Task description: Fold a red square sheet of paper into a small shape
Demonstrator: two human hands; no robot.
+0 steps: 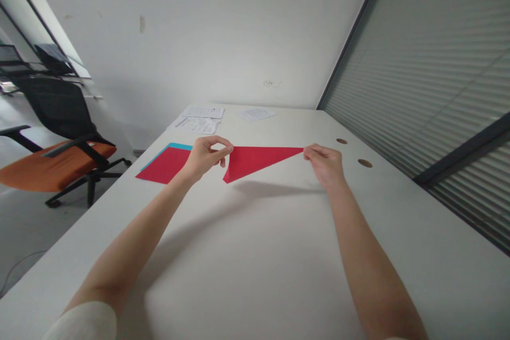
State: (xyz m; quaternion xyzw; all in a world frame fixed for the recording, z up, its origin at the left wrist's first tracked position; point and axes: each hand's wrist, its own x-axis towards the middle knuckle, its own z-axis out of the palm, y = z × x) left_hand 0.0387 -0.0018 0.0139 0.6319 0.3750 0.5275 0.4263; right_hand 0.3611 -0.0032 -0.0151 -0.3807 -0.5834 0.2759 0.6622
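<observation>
Both hands hold a folded piece of red paper up over the middle of the counter (pixel 255 271), where it casts a shadow. The left hand (pixel 204 155) pinches its upper left corner between thumb and forefinger, the other fingers loosely curled; the right hand (pixel 325 163) has thumb and bent fingers closed on the narrow right tip. Between them the red paper (pixel 261 159) stretches as a long triangle, top edge nearly straight, a folded strip showing at its left end. Near the counter's left edge, partly behind the left wrist, a flat red sheet (pixel 165 166) lies over a blue sheet (pixel 178 146). Printed pages (pixel 198 126) lie toward the far left corner, with another page (pixel 256 114) near the far edge. Two round holes (pixel 365 163) sit by the right edge.
</observation>
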